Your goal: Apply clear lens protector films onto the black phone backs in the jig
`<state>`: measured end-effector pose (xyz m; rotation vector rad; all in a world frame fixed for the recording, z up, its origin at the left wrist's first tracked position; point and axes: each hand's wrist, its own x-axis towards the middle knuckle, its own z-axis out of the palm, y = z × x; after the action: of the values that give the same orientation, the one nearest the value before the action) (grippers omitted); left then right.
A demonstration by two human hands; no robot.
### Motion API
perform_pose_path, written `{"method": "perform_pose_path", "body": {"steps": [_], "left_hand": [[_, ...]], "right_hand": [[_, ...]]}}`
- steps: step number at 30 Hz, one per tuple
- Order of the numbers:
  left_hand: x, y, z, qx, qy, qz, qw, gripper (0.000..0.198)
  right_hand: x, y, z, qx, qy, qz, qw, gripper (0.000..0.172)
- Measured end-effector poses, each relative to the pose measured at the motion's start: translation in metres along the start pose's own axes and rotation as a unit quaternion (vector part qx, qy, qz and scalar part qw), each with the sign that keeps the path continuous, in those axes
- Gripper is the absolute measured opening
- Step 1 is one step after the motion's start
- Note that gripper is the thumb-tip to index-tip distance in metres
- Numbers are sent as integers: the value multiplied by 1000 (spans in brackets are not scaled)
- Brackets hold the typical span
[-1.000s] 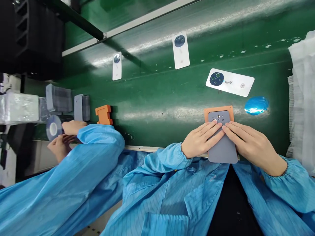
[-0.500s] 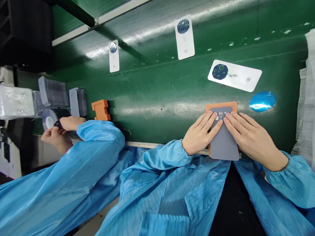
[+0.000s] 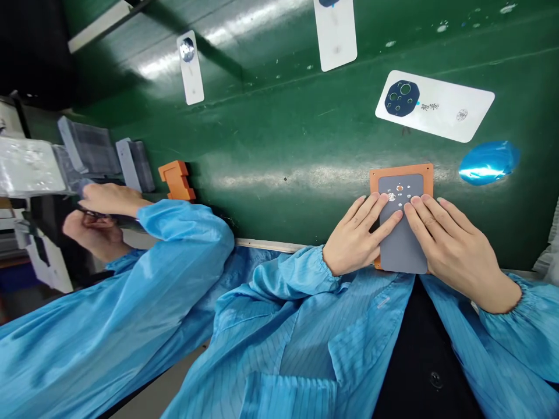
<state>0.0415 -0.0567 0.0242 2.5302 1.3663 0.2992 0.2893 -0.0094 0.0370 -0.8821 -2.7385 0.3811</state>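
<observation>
A grey phone back panel with small holes near its top lies on an orange fixture block at the table's front edge. My left hand rests on the panel's left side, fingers stretched out and fingertips just below the holes. From the right, my right hand lies flat across the panel's right edge, its fingers extended too. The index fingers of both hands almost meet over the panel's middle. Beyond my hands is a white phone back cover with a dark camera area. A shiny blue film piece lies to its right.
Two more white covers lie farther back on the green table. At left are another orange block, grey panel stacks and plastic-wrapped goods. A co-worker's hands are busy there.
My hands have slid a little down the grey panel, toward me, uncovering more of the holes. The whole view has shifted slightly. At left, the co-worker's hands have moved.
</observation>
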Motion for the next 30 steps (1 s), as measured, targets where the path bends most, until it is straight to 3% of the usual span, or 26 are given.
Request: {"method": "perform_pose_path", "body": {"steps": [3, 6, 8, 10, 12, 16, 25, 27, 30], "left_hand": [[-1, -13, -16, -32, -35, 9, 999, 64], [10, -41, -28, -144, -50, 45, 987, 60], [29, -58, -27, -191, 1, -4, 982, 55], [55, -70, -20, -192, 40, -99, 976, 48], [82, -75, -13, -189, 17, -160, 969, 38], [114, -73, -11, -201, -63, -186, 960, 27], [116, -68, -12, -210, -83, -201, 953, 27], [114, -71, -9, -224, -64, -198, 952, 28], [109, -77, -9, -279, 15, -176, 944, 33]], "right_hand": [[-5, -3, 0, -7, -2, -3, 1000, 81], [-9, -5, 2, -18, -4, -11, 1000, 81], [-10, -6, 3, -29, -3, -12, 1000, 80], [-10, -5, 3, -41, 0, -13, 999, 77], [-10, -5, 3, -53, 3, -17, 998, 74], [-9, -5, 3, -53, 7, -13, 998, 72], [-10, -9, 10, 8, 15, 16, 1000, 75], [-9, -5, 9, 14, 21, 8, 1000, 69], [-7, 2, -1, 56, 71, -4, 996, 60]]}}
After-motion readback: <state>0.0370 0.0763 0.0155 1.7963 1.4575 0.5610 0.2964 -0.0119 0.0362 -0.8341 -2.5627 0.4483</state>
